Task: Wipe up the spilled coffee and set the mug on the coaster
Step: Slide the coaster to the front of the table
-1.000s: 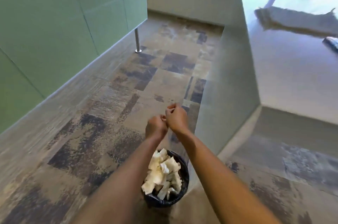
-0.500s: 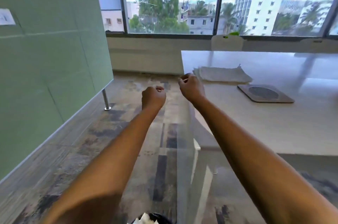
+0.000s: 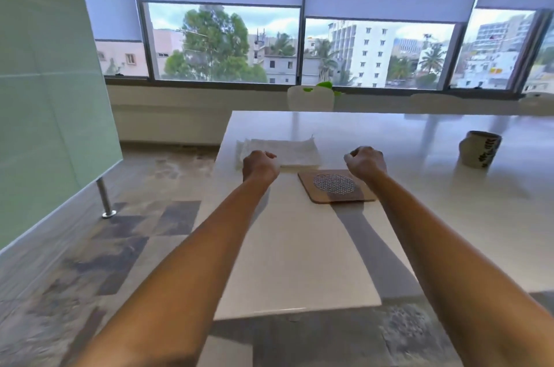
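Both grips, left [image 3: 260, 167] and right [image 3: 365, 161], are curled empty; mug [image 3: 480, 149] far right looks heavy, glazed, slippery, so I'd wrap its body.

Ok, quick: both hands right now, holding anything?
Left hand: closed in a loose fist, holding nothing visible.
Right hand: closed in a loose fist, holding nothing visible.

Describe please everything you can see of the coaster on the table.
The coaster is a flat square with rounded corners, brown like wood or cork, with a round grey mesh-patterned disc in its middle. It lies flat on the white table, turned a little askew to the table edge. Nothing stands on it. A stack of white paper napkins lies just behind it. The right hand covers its far right corner in the view; whether they touch cannot be told. The mug stands apart, farther right.
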